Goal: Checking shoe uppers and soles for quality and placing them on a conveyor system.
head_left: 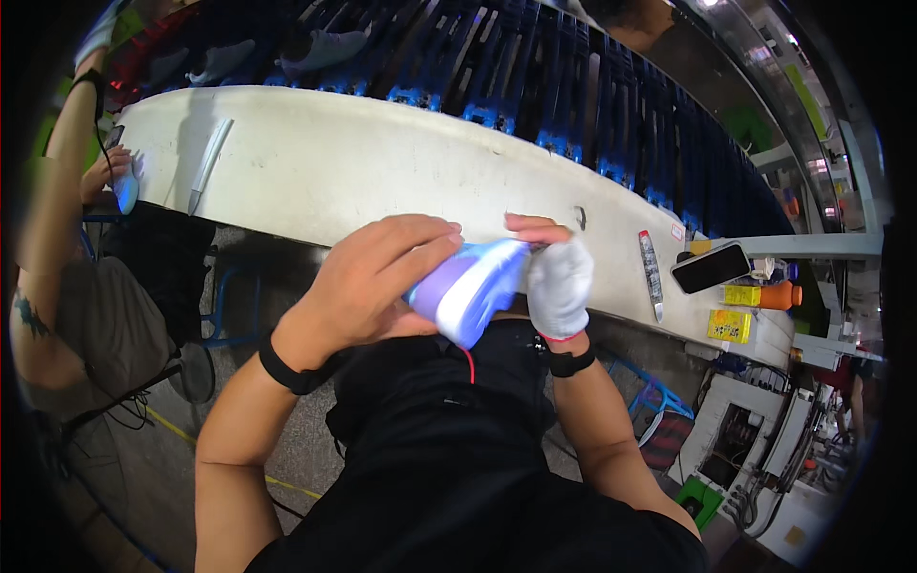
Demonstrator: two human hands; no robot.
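A shoe in blue, purple and white, blurred by motion, is held over my lap at the near edge of the white bench. My left hand, bare with a black wristband, grips its left end, fingers over the top and thumb below. At the other end, my right hand wears a white glove that leaves some fingers bare. Those fingers bend over the shoe's right end; the thumb is hidden. A thin red cord shows just under the shoe.
Beyond the white bench runs a blue slatted conveyor carrying shoes. A silver pen-like tool lies left. On the right are a marker, a phone and an orange bottle. A co-worker's hand holds a shoe far left.
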